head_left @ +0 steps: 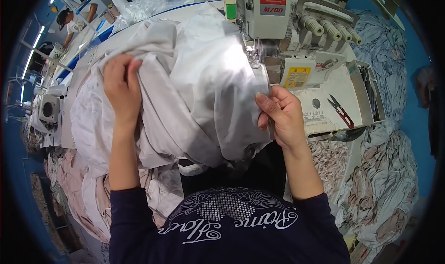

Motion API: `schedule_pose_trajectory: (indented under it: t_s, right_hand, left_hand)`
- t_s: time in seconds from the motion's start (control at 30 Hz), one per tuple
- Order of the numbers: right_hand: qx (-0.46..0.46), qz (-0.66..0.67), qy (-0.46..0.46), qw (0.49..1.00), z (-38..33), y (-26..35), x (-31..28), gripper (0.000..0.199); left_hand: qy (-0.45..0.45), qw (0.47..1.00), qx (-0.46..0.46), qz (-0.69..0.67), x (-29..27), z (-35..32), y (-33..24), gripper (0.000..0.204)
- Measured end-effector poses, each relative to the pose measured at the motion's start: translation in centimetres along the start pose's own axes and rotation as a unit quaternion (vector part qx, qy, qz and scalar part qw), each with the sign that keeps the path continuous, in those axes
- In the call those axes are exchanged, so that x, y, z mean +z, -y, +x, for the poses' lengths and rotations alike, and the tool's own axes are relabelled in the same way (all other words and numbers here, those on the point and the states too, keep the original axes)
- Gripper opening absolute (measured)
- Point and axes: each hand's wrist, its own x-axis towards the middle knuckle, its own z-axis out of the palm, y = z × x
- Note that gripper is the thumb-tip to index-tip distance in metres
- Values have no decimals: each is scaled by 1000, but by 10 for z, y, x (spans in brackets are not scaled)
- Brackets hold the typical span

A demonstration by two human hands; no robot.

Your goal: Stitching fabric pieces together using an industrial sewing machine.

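A large, loosely bunched piece of pale grey fabric (194,111) spreads over the table and hangs toward my lap. Its right edge lies under the needle area of a white overlock sewing machine (269,20), where a bright lamp lights the cloth. My right hand (285,113) pinches that edge between thumb and fingers, just on the near side of the machine's foot. On the left, the curled fingers of my left hand (123,80) grip a fold of the same fabric; their tips are partly hidden.
Red-handled thread snips (341,111), a small round disc (316,103) and a clear ruler (313,119) lie right of my right hand. Fabric heaps (382,185) fill the right side. Plastic wrapping (157,4) lies behind the cloth. Another person (72,25) works far left.
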Motion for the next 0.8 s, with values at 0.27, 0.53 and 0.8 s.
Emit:
schedule_pose_trajectory:
  t_s: [0.27, 0.53, 0.8]
  right_hand:
    - [-2, -3, 10, 1000, -1, 1, -1, 19]
    - [10, -1, -21, 1000, -3, 4, 3, 16]
    - [19, -17, -21, 999, -1, 5, 3, 12]
  left_hand:
    - [-137, 990, -35, -2, 7, 68, 34, 15]
    - [-185, 981, -38, 34, 11, 169, 92, 42]
    - [-142, 972, -84, 167, -9, 256, 201, 55]
